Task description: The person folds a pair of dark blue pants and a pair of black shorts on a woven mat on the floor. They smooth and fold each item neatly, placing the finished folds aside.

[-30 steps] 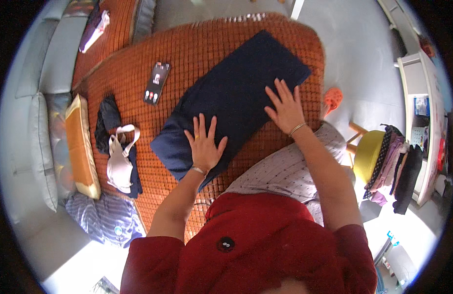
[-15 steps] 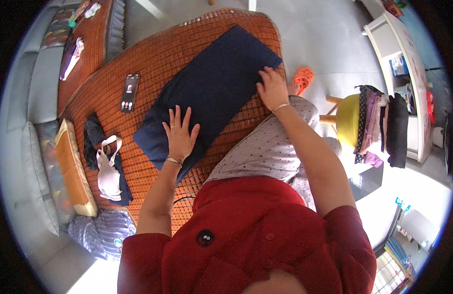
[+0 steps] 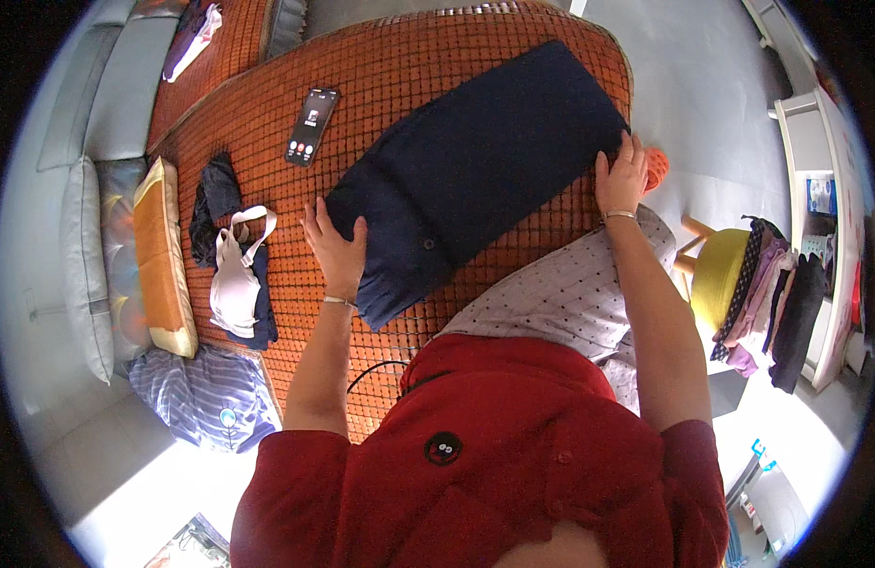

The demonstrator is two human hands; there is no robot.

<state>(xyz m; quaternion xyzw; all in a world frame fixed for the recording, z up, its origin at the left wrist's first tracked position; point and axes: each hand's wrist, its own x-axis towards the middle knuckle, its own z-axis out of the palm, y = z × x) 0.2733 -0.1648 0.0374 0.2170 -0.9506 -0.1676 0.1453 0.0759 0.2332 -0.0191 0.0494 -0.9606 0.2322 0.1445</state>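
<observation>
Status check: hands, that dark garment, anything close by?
Left hand flat on navy garment's waist end; right hand at its far edge. Garment folded on orange mat. Phone nearby, clear.

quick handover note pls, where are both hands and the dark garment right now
Left hand: open, fingers on the left end of the folded navy trousers.
Right hand: open, at the trousers' right end, by the edge of the orange woven mat.
Done: trousers lie folded lengthwise, flat on the mat.
Left: no crosswise fold yet. A phone and a small pile of underwear lie to the left, untouched.
</observation>
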